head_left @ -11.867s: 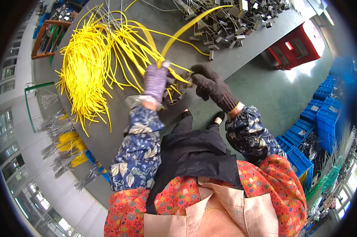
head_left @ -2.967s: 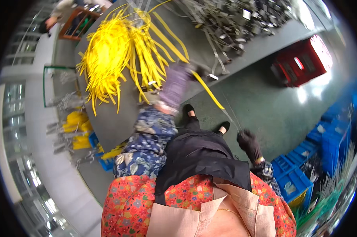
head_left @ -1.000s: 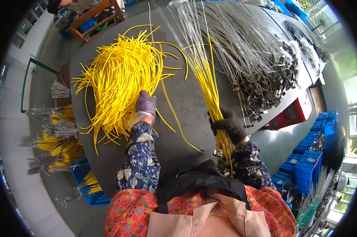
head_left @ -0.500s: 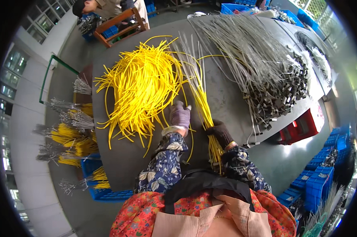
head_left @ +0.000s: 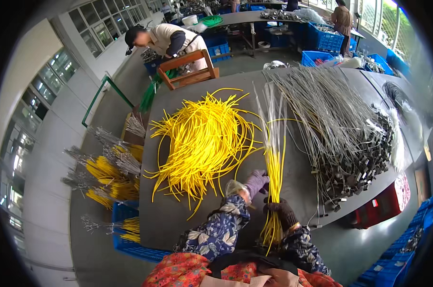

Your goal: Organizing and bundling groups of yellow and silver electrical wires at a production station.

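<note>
A dark-gloved right hand (head_left: 285, 214) wraps a slim bundle of yellow, tube-like strands (head_left: 274, 167), whose thin grey wires (head_left: 273, 117) extend beyond the grip. The purple-gloved left hand (head_left: 257, 182) is just left of it, its hold unclear. The bundle looks light, springy, perhaps slippery, best held around its gathered yellow middle.

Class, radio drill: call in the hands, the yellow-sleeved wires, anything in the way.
Right hand gripping yellow-sleeved wire bundle. Left hand beside it, contact unclear. Flanking it: yellow tubing pile left, grey wire pile right.
</note>
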Demonstrator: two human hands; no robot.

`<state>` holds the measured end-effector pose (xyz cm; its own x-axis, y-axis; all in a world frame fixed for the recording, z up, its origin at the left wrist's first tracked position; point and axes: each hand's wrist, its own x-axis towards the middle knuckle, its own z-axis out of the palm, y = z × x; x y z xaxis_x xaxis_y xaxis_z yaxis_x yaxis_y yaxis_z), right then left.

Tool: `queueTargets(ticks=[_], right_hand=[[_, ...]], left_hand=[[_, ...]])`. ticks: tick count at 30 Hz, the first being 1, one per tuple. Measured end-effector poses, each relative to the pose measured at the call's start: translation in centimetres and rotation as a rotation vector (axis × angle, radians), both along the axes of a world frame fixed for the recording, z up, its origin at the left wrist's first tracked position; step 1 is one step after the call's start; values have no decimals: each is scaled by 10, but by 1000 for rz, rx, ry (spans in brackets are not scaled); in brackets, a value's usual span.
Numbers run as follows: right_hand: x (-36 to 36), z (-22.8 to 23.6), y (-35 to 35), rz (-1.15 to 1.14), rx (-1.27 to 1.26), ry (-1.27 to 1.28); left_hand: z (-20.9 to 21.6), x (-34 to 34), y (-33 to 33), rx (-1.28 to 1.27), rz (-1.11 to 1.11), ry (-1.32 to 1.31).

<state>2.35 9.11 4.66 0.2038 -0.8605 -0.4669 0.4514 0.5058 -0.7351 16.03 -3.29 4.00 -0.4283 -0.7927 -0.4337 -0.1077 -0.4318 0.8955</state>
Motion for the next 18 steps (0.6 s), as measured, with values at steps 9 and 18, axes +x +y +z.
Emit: queueTargets(ticks=[9,18], right_hand=[[0,124,9,-71,-240,94],[-44,214,-16,-77,-573,439]], left_hand=[[160,-35,0,-569,10,404],[304,-54,34,-1238,78,475]])
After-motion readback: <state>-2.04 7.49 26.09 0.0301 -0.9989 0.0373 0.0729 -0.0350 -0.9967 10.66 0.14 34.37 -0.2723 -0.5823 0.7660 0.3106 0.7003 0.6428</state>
